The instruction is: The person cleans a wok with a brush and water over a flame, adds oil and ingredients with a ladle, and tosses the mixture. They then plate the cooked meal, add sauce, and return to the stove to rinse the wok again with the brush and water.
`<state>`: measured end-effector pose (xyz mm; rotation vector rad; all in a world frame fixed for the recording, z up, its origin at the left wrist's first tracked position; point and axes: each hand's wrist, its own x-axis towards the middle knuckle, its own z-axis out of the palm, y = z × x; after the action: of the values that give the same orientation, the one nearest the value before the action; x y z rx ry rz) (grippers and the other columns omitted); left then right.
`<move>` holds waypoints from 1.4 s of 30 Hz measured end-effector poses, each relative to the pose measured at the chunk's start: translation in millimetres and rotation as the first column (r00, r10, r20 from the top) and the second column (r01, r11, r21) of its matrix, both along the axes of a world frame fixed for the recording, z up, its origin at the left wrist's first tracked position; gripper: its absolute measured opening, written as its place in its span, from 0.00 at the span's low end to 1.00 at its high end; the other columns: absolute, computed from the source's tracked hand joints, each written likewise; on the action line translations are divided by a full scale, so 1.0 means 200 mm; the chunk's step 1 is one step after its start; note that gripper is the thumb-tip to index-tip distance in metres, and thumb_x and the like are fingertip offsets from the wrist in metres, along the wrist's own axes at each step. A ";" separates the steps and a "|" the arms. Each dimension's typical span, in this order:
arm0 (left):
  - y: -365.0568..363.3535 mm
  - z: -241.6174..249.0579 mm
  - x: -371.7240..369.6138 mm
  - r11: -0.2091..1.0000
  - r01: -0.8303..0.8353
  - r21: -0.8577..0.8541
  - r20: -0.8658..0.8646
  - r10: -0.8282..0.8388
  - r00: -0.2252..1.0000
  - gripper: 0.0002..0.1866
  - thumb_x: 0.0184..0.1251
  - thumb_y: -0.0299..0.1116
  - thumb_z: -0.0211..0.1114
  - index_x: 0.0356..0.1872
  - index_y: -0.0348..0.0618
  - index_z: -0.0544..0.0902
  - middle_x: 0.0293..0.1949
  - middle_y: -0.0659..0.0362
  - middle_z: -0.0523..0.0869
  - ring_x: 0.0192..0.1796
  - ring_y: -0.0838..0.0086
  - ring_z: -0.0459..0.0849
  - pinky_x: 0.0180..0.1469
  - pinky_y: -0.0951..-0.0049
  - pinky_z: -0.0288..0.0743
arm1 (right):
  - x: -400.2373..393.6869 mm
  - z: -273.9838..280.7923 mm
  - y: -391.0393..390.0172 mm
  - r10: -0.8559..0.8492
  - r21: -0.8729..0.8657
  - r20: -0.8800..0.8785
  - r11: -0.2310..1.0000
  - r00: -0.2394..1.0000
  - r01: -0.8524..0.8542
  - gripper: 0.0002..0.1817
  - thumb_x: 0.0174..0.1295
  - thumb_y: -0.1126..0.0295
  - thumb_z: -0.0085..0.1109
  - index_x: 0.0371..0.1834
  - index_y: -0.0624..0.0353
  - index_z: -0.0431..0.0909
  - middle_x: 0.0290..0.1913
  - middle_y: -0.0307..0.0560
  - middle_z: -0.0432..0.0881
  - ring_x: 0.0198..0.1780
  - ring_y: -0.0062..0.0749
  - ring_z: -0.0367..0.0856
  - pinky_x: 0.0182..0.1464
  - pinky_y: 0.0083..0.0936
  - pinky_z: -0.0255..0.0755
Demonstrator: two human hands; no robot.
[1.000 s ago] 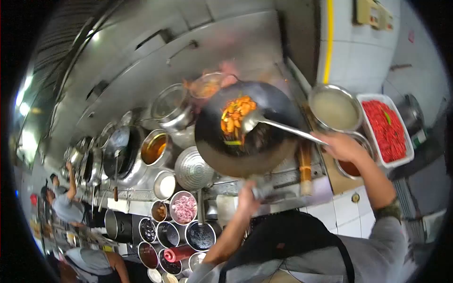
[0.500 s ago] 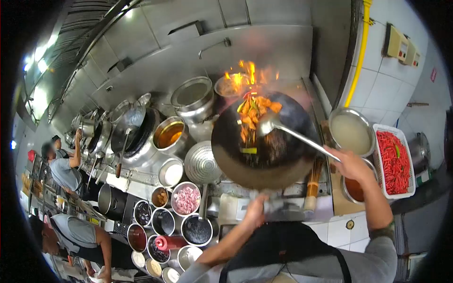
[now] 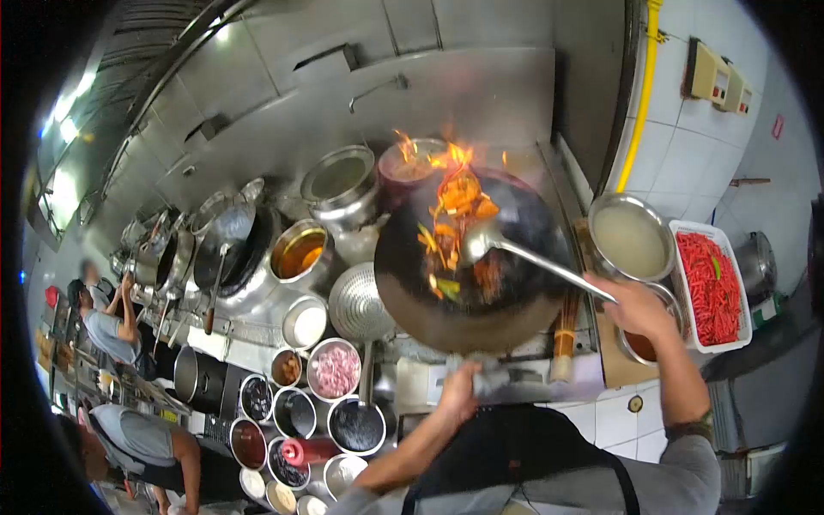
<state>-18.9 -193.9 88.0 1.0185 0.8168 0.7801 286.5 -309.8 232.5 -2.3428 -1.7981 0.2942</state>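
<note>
My right hand (image 3: pixel 635 307) is closed around the handle of a metal ladle (image 3: pixel 545 264), whose bowl dips into the wok among the food. The big dark wok (image 3: pixel 506 318) tilts over the stove, with orange meat pieces and green vegetables (image 3: pixel 459 206) at its far side. Flames (image 3: pixel 452 156) flare at the far rim. At the near rim, my left hand (image 3: pixel 459 390) is closed on a pale cloth (image 3: pixel 489 375) against the wok; the exact grip on the rim is partly hidden.
A perforated strainer (image 3: pixel 360 302) lies left of the wok, near several seasoning bowls and a pot of oil (image 3: pixel 300 252). To the right are a bowl of cloudy liquid (image 3: pixel 633 239), a basket of red chillies (image 3: pixel 711 283) and a bamboo brush (image 3: pixel 564 348). Co-workers (image 3: pixel 146 421) stand at far left.
The food has shifted within the wok and bunched toward its far side beside the ladle. Flames have changed shape. Both hands keep their holds, and the view has shifted slightly.
</note>
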 end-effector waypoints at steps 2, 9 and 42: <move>0.03 0.14 -0.01 0.880 -0.049 -0.473 0.062 0.089 0.994 0.12 0.68 0.31 0.55 0.50 0.42 0.76 0.49 0.53 0.82 0.51 0.61 0.83 0.59 0.51 0.77 | 0.07 0.06 -0.09 0.045 -0.017 -0.142 0.999 0.989 -0.047 0.32 0.57 0.76 0.60 0.69 0.45 0.74 0.52 0.58 0.84 0.53 0.57 0.82 0.58 0.42 0.75; 0.42 0.12 0.23 0.801 0.004 -0.598 0.128 0.091 0.988 0.17 0.70 0.40 0.60 0.54 0.44 0.75 0.54 0.51 0.82 0.52 0.52 0.81 0.64 0.41 0.70 | -0.06 -0.02 0.15 -0.069 -0.079 -0.008 0.995 0.998 0.068 0.30 0.62 0.74 0.52 0.70 0.40 0.73 0.53 0.62 0.83 0.53 0.58 0.82 0.57 0.42 0.75; 0.54 0.18 0.19 0.780 0.085 -0.620 0.098 -0.031 0.995 0.12 0.71 0.36 0.55 0.51 0.50 0.70 0.51 0.50 0.76 0.51 0.51 0.80 0.62 0.34 0.69 | -0.50 -0.75 -0.24 -0.217 0.312 -0.390 0.883 0.895 0.350 0.36 0.61 0.77 0.60 0.75 0.44 0.66 0.59 0.58 0.82 0.42 0.38 0.87 0.49 0.31 0.79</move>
<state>18.6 -86.8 123.2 0.4040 0.8840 0.4358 186.3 -358.7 82.9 -2.0865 -1.1979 0.2680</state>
